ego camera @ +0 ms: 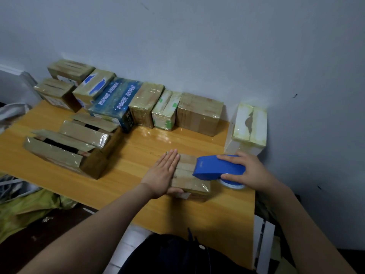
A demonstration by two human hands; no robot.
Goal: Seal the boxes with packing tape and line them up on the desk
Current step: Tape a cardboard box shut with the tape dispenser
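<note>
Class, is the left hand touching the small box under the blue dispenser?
Touching. The head view shows the left hand lying flat on the box, fingers straight across its top.

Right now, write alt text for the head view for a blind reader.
A left hand presses flat on a small box while the right hand holds a blue tape dispenser on it. Behind, taped boxes line the wall; two open boxes lie left.
</note>
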